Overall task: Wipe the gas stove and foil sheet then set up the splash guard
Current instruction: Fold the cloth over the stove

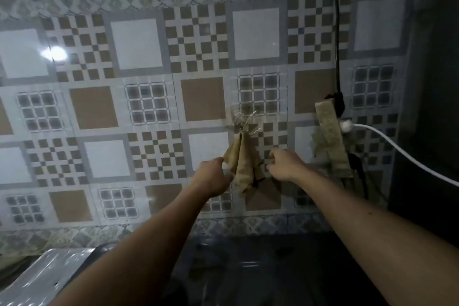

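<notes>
A tan wiping cloth (242, 166) hangs bunched from a hook with crinkled clear plastic (242, 120) on the tiled wall. My left hand (214, 176) pinches the cloth's left edge. My right hand (285, 165) is closed on its right side, fingers curled against the fabric. A shiny foil sheet (47, 273) lies at the lower left. The dark surface (248, 271) below my arms is too dim to make out.
A grimy power strip (331, 139) hangs on the wall right of the cloth, with a black cable (336, 32) going up and a white plug and cord (387, 143) running right. A dark tall surface (432, 82) closes the right side.
</notes>
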Available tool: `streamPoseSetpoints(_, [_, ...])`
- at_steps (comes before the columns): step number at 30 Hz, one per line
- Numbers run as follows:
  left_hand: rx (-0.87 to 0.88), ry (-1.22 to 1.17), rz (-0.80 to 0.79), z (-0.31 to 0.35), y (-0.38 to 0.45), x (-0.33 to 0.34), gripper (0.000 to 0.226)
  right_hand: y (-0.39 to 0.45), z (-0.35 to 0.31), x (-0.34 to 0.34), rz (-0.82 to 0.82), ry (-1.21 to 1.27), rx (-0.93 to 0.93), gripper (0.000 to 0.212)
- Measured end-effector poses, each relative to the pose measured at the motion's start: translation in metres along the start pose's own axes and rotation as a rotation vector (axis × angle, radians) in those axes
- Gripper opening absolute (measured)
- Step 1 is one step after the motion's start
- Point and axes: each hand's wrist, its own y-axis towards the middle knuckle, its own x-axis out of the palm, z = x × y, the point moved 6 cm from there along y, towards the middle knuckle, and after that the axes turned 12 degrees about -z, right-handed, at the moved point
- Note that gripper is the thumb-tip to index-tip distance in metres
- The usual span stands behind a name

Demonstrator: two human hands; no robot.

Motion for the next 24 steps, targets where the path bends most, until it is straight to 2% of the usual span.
streamPoseSetpoints(3, [0.06,0.002,0.022,0.013,0.029,-0.003,0.041,0.027,0.0,0.003,0.014,0.05,-0.009,0.04])
streamPoseSetpoints(7, [0.102,-0.169,0.077,0.014,0.061,0.002,0.02,0.055,-0.001,0.008,0.01,0.094,-0.037,0.041])
streamPoseSetpoints(10, [0.076,-0.224,0.064,0.014,0.074,0.006,0.033,0.067,-0.002,0.013,0.015,0.15,-0.051,0.043])
streamPoseSetpoints(12, [0.049,-0.223,0.066,0.014,0.079,0.005,0.029,0.071,-0.004,0.016,0.011,0.186,-0.052,0.044])
streamPoseSetpoints(16, [0.006,-0.26,0.096,0.011,0.083,-0.002,0.012,0.074,-0.007,0.016,-0.014,0.214,-0.045,0.024])
streamPoseSetpoints(18, [0.003,-0.311,0.123,0.009,0.081,-0.008,0.009,0.071,-0.007,0.009,0.041,0.253,-0.045,0.016])
streamPoseSetpoints(24, [0.051,-0.437,0.196,0.007,0.057,-0.048,0.006,0.04,-0.013,-0.038,0.289,0.286,-0.066,0.012])
